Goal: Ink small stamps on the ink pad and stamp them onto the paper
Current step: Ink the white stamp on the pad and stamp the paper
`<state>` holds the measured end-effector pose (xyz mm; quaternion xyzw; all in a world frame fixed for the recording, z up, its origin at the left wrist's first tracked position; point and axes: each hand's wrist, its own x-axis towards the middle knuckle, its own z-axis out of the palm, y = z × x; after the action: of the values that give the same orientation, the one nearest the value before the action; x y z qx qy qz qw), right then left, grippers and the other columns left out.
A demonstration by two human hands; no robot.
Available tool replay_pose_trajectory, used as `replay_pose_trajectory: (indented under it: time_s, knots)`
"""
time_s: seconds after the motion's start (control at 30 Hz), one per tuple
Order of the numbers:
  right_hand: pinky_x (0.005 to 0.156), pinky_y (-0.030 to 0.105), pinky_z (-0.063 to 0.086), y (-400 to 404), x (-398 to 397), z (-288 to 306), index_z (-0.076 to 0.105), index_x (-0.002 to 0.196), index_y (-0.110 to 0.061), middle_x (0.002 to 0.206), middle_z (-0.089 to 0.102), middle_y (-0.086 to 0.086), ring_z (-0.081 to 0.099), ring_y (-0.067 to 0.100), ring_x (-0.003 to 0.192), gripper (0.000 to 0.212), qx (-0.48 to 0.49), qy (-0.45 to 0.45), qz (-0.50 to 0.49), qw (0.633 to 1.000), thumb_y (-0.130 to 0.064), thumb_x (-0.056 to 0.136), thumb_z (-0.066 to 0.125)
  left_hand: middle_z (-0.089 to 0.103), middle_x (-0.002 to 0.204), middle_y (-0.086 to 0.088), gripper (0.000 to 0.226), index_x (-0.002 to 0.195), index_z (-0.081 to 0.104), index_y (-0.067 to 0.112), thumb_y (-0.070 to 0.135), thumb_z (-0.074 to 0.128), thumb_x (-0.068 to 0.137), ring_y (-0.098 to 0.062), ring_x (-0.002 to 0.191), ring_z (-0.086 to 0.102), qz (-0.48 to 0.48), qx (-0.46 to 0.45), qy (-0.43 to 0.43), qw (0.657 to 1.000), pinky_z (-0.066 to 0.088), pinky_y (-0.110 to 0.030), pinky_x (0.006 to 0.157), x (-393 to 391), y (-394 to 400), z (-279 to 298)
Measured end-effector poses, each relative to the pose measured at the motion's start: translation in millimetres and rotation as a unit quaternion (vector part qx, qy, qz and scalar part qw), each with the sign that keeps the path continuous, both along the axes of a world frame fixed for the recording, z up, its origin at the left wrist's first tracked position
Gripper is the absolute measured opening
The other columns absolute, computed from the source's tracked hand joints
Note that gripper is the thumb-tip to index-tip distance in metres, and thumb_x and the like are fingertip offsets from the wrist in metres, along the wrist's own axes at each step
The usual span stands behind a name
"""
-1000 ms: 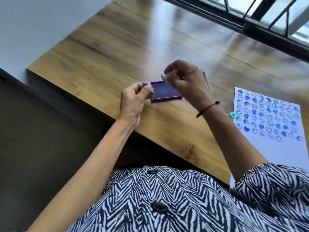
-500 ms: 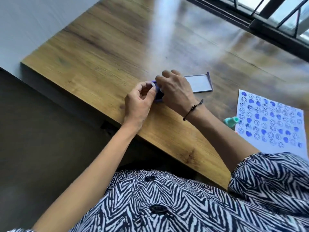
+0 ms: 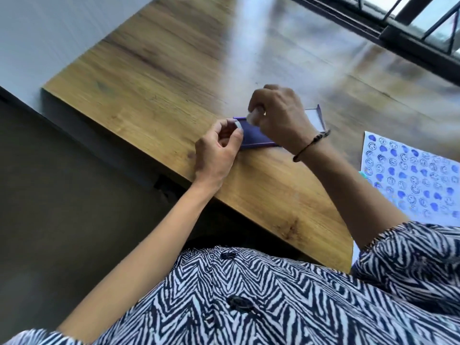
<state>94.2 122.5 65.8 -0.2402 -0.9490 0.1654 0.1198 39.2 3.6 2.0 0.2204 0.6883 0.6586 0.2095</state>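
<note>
A purple ink pad (image 3: pixel 254 138) lies on the wooden table (image 3: pixel 161 78), its open lid (image 3: pixel 315 118) behind my right wrist. My right hand (image 3: pixel 278 115) hovers just over the pad and pinches a small pale stamp (image 3: pixel 252 118) in its fingertips. My left hand (image 3: pixel 219 150) is at the pad's left edge, thumb and forefinger closed on another small white stamp (image 3: pixel 238 125). White paper (image 3: pixel 410 175) covered with blue smiley and heart prints lies at the right.
A teal stamp (image 3: pixel 364 176) peeks out beside my right forearm at the paper's left edge. The table's near edge runs diagonally below my hands. A dark window frame (image 3: pixel 398 38) borders the far side.
My right hand has lifted off the ink pad with its stamp after pressing down half a second ago. My left hand stays at the pad's left edge.
</note>
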Motion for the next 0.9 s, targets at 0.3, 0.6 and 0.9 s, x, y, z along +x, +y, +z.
replay_pose_trajectory:
  time_s: [0.3, 0.6, 0.9]
  knots:
    - [0.056, 0.034, 0.035, -1, -1, -6, 0.064, 0.083, -0.004, 0.091, 0.062, 0.021, 0.057, 0.039, 0.075, 0.017, 0.005, -0.023, -0.008, 1.0, 0.0, 0.077, 0.049, 0.065, 0.087, -0.004, 0.015, 0.097, 0.062, 0.012, 0.013, 0.061, 0.081, -0.009, 0.074, 0.062, 0.001, 0.007, 0.0, 1.0, 0.054, -0.029, 0.076, 1, 2, 3]
    - [0.065, 0.03, 0.042, 0, 11, -2, 0.067, 0.082, -0.004, 0.089, 0.068, 0.019, 0.059, 0.032, 0.082, 0.019, -0.085, 0.004, -0.043, 0.995, 0.0, 0.075, 0.05, 0.064, 0.083, -0.004, 0.016, 0.092, 0.062, 0.016, 0.022, 0.061, 0.077, -0.012, 0.072, 0.06, -0.005, 0.014, -0.003, 1.0, 0.05, -0.031, 0.074, 1, 3, 3]
    - [0.064, 0.024, 0.039, 23, 118, 33, 0.069, 0.083, -0.01, 0.069, 0.061, 0.006, 0.054, 0.013, 0.067, 0.012, -0.159, 0.127, -0.262, 0.943, -0.007, 0.072, 0.067, 0.064, 0.082, 0.002, 0.016, 0.095, 0.062, 0.018, 0.021, 0.06, 0.079, -0.013, 0.078, 0.06, -0.189, 0.036, -0.014, 0.981, 0.052, -0.029, 0.073, 55, 60, 37]
